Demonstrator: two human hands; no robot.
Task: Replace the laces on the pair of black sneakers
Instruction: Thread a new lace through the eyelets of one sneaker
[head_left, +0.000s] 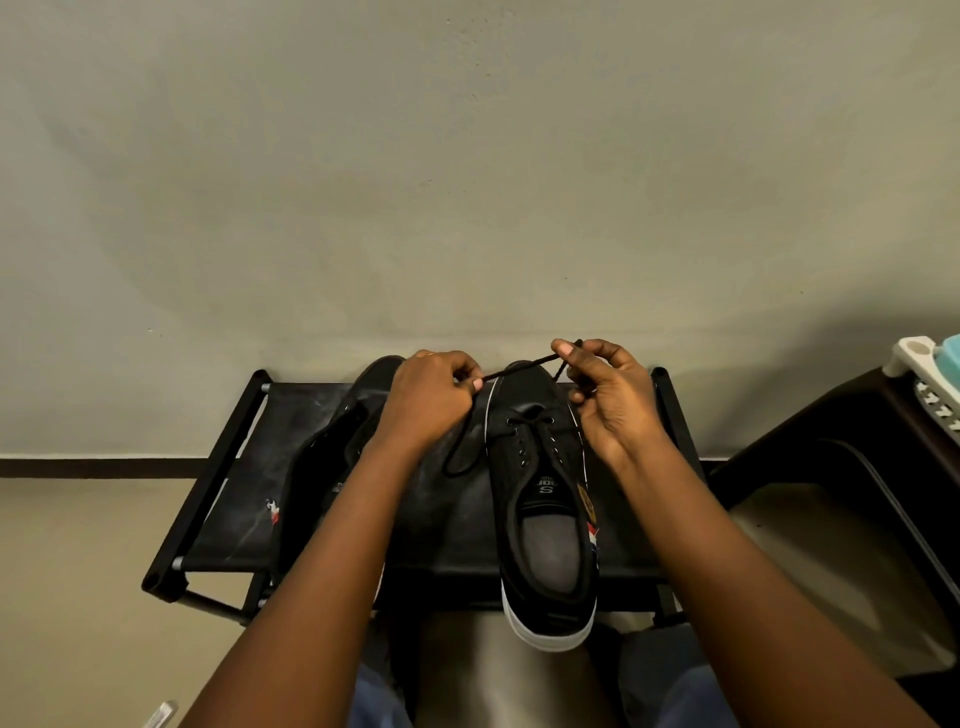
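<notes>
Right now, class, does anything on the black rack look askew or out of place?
Yes. The right black sneaker overhangs the black fabric rack's near edge, heel unsupported. The left black sneaker leans tilted, partly hidden. Both hands pinch one black lace.

I see both forearms reaching forward, my left hand (434, 397) and right hand (605, 395) raised, fingers apparently curled in pinches.

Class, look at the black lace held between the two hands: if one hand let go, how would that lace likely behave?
The lace is probably floppy: only the span pulled between the left hand and right hand runs straight, while the free part below curves in a slack loop. It likely weighs little, being thin. Released, it would probably drop limp onto the sneaker.
</notes>
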